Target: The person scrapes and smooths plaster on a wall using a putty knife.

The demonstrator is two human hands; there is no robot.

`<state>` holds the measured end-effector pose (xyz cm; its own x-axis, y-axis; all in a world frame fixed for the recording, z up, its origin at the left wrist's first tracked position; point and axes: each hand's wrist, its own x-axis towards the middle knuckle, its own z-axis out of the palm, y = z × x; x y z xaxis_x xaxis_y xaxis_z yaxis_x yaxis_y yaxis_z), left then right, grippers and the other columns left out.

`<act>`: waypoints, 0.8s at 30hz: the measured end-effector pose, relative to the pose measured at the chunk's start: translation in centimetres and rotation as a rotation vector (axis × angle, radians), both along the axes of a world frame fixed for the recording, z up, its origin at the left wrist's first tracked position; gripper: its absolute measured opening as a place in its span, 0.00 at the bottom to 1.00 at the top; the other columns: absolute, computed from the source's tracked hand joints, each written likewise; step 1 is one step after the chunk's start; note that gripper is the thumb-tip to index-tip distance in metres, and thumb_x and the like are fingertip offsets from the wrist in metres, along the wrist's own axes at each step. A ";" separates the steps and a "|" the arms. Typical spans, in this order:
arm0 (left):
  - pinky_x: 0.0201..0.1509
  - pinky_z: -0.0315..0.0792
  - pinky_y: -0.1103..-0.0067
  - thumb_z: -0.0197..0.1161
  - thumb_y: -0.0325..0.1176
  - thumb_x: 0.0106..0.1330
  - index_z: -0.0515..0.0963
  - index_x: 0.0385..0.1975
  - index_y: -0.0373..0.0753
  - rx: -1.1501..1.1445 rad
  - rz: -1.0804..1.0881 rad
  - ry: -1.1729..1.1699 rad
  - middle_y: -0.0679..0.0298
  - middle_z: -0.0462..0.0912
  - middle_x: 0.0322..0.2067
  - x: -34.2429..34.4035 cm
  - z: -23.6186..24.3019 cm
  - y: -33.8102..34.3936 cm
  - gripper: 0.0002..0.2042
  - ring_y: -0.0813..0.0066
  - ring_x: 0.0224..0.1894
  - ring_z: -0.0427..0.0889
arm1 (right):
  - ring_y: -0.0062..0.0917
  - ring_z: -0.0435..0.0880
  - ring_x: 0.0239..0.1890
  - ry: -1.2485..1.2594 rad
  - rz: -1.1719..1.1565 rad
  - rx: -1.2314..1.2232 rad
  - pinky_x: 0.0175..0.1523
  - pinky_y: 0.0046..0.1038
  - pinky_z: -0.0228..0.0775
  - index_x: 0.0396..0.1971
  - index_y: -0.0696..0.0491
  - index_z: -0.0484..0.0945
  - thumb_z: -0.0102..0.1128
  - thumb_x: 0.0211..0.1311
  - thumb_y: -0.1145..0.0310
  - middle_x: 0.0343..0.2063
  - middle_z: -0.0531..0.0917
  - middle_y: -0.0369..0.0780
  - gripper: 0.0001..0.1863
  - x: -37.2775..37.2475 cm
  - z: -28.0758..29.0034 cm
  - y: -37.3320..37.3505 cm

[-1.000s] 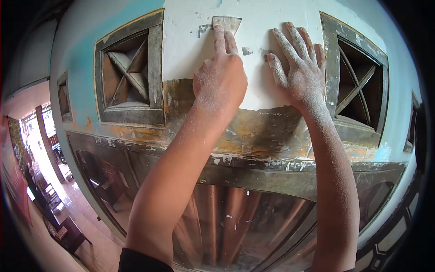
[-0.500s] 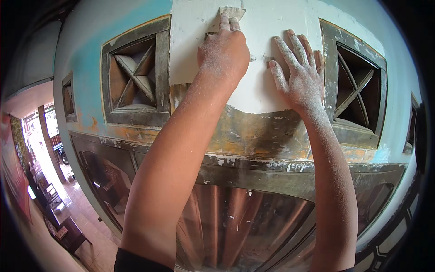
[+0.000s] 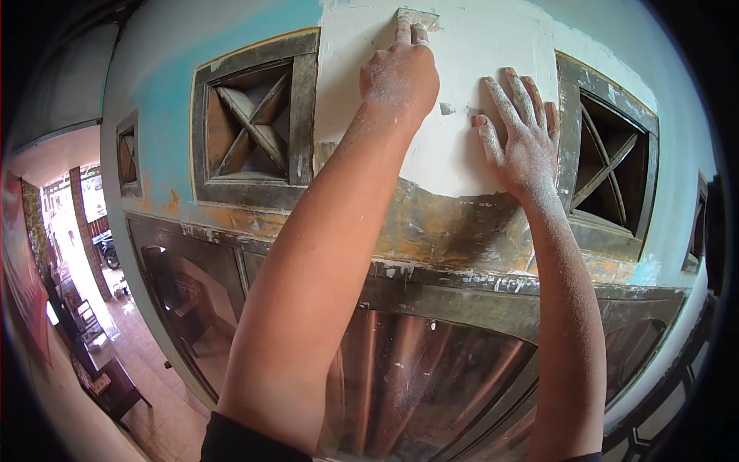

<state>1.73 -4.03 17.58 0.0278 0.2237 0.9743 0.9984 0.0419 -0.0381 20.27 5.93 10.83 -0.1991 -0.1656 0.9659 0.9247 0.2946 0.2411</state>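
Note:
My left hand (image 3: 400, 73), dusted with white powder, is closed around a putty knife high on the wall. Two of its fingers press along the knife's flat, wide blade (image 3: 427, 18), which lies against the white-coated panel (image 3: 454, 69). The knife's handle is hidden by the hand. To the right, my right hand (image 3: 527, 150) rests flat on the same panel with its fingers spread and pointing up. White dust coats that hand and forearm. Small grey patches (image 3: 447, 109) show in the white coating between the hands.
Wooden vents with crossed slats, a left one (image 3: 254, 119) and a right one (image 3: 612, 158), flank the panel. Below it run bare, stained wood (image 3: 439, 231) and a glazed frame (image 3: 431, 369) with reddish drapes behind. At the far left, a doorway (image 3: 81, 223) opens past dark furniture (image 3: 115, 385).
The whole view has shifted, so the wall sits farther right and a little lower. Against the wall, the putty knife is slightly higher. My right hand stays spread on the panel.

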 end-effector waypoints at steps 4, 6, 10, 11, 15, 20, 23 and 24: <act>0.61 0.82 0.55 0.52 0.25 0.71 0.60 0.78 0.37 0.038 -0.025 0.031 0.54 0.52 0.81 -1.5 -4.2 -0.7 0.32 0.43 0.61 0.83 | 0.31 0.51 0.84 -0.006 0.019 -0.004 0.85 0.51 0.35 0.79 0.33 0.63 0.49 0.78 0.43 0.81 0.58 0.33 0.33 0.1 -0.1 0.2; 0.60 0.82 0.55 0.53 0.24 0.71 0.61 0.78 0.38 -0.060 0.008 -0.004 0.55 0.52 0.82 -1.6 -7.0 -3.2 0.33 0.43 0.60 0.83 | 0.31 0.51 0.84 -0.003 0.019 0.027 0.85 0.52 0.36 0.79 0.33 0.63 0.50 0.78 0.43 0.81 0.59 0.33 0.33 0.4 0.1 0.4; 0.56 0.84 0.56 0.58 0.22 0.67 0.61 0.78 0.41 -0.092 0.087 -0.016 0.57 0.51 0.82 -4.8 -13.0 -4.1 0.36 0.43 0.58 0.83 | 0.32 0.52 0.83 -0.006 0.013 0.041 0.85 0.52 0.37 0.78 0.33 0.64 0.50 0.78 0.43 0.80 0.60 0.33 0.33 0.5 0.1 0.4; 0.56 0.84 0.56 0.58 0.22 0.67 0.61 0.78 0.41 -0.097 0.087 -0.016 0.57 0.51 0.82 -5.6 -14.3 -3.9 0.36 0.43 0.58 0.83 | 0.32 0.52 0.83 -0.011 0.005 0.062 0.85 0.52 0.37 0.78 0.33 0.64 0.51 0.78 0.43 0.80 0.60 0.33 0.33 0.6 0.1 0.9; 0.54 0.84 0.58 0.58 0.19 0.64 0.62 0.78 0.42 -0.076 0.060 -0.040 0.60 0.52 0.82 -7.3 -17.3 -3.6 0.37 0.44 0.58 0.84 | 0.31 0.53 0.83 -0.008 0.040 0.071 0.85 0.49 0.38 0.78 0.31 0.64 0.53 0.78 0.46 0.80 0.61 0.32 0.32 0.2 0.2 0.9; 0.50 0.87 0.59 0.61 0.20 0.63 0.60 0.78 0.40 -0.075 0.003 -0.033 0.60 0.50 0.82 -8.0 -17.3 -1.9 0.39 0.42 0.55 0.85 | 0.31 0.53 0.83 -0.012 0.014 0.075 0.85 0.49 0.37 0.78 0.31 0.64 0.52 0.79 0.45 0.80 0.61 0.32 0.31 0.4 0.2 1.1; 0.52 0.85 0.58 0.57 0.21 0.66 0.62 0.77 0.39 -0.078 -0.011 -0.062 0.60 0.52 0.82 -7.1 -15.7 -2.0 0.35 0.44 0.55 0.85 | 0.31 0.53 0.83 -0.012 0.017 0.078 0.85 0.49 0.37 0.79 0.31 0.64 0.51 0.79 0.45 0.80 0.61 0.32 0.32 0.8 0.2 1.0; 0.53 0.83 0.58 0.54 0.20 0.67 0.64 0.76 0.40 -0.097 -0.006 -0.103 0.62 0.55 0.81 -7.0 -15.1 -2.1 0.33 0.45 0.56 0.85 | 0.31 0.53 0.83 -0.016 0.012 0.082 0.85 0.49 0.37 0.79 0.31 0.64 0.51 0.79 0.45 0.80 0.61 0.32 0.32 0.7 0.2 1.0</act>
